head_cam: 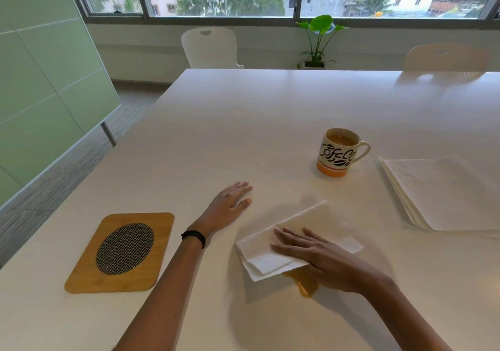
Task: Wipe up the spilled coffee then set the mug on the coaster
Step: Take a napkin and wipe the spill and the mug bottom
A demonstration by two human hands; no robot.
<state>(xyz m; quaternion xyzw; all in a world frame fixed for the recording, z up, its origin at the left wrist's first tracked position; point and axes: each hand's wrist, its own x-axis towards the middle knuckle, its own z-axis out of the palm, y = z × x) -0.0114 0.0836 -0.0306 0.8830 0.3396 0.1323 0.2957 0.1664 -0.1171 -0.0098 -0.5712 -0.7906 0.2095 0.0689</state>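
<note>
Risk: amber spilled coffee (305,287), pooled under the heel of the right hand (311,253), likely smeared by the wrist or missed. Folded paper towel (270,261), soft and fibrous, pressed flat near the front edge of the counter (243,120) by straight, slightly spread fingers (292,238). Left hand (230,207) flat, fingers together, holding nothing. Glazed ceramic mug (339,151), nearly full, mid-counter; prone to slopping when lifted. Rounded-square wooden coaster (89,269), oval mesh centre, near the left edge.

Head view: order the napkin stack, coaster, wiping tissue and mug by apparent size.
1. Napkin stack, cropped by the frame.
2. Coaster and wiping tissue: look alike, tissue partly under the right hand.
3. Mug, though farther away.
</note>
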